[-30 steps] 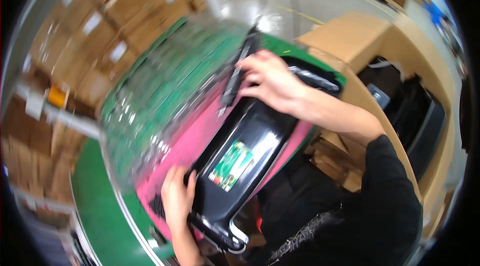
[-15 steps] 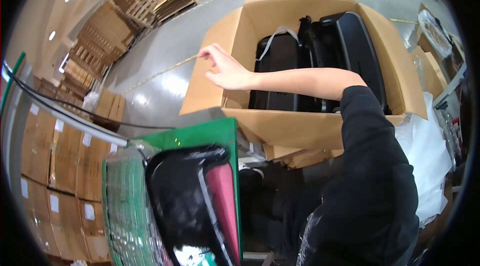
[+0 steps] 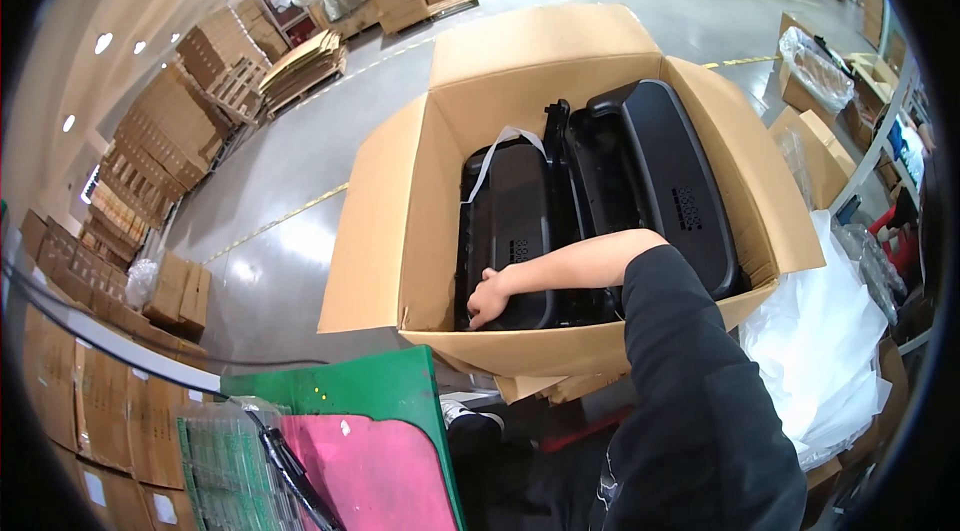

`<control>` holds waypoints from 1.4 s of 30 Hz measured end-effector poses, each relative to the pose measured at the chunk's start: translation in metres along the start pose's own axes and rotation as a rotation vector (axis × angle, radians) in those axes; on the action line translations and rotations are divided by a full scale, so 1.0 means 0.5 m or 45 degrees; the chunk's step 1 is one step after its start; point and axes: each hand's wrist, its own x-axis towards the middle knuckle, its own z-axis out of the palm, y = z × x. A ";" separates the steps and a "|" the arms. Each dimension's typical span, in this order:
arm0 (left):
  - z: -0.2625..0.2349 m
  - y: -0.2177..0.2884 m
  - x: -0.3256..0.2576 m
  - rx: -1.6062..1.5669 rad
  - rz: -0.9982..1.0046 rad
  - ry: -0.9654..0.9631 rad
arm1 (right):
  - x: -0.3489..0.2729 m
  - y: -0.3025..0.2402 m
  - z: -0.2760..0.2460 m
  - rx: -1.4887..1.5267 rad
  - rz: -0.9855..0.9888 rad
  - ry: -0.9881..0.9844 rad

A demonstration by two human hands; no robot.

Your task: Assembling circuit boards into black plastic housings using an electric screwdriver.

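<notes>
A large open cardboard box (image 3: 380, 231) stands on the floor in front of me. Inside it lie two black plastic housings side by side, the left one (image 3: 510, 221) with a white strap (image 3: 495, 146) at its top and a larger one (image 3: 650, 171) to its right. My right hand (image 3: 490, 296), on a black-sleeved arm, reaches down into the box. Its fingers curl around the near lower end of the left housing. My left hand is out of the picture.
A green frame (image 3: 350, 386) with a pink pad (image 3: 380, 471) and a green circuit-board panel (image 3: 220, 471) sits at the lower left. White plastic bags (image 3: 820, 351) lie right of the box. Stacked cartons (image 3: 150, 151) line the left wall, and more boxes (image 3: 820, 81) stand at the right.
My right hand has dropped from the box's left flap into the box and closed on the left black housing. The black part on the pink pad is out of view.
</notes>
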 end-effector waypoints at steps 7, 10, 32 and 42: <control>-0.007 -0.068 0.001 -0.013 -0.026 0.012 | 0.009 -0.019 0.017 -0.103 -0.062 -0.004; -0.008 -0.093 -0.001 -0.027 -0.042 0.031 | 0.010 -0.008 0.031 -0.146 -0.086 0.090; -0.036 -0.275 0.009 -0.166 -0.136 0.308 | -0.318 -0.364 -0.289 1.398 -0.868 1.315; -0.117 -0.276 -0.094 -0.285 -0.395 0.536 | -0.294 -0.632 -0.103 0.203 -2.089 0.867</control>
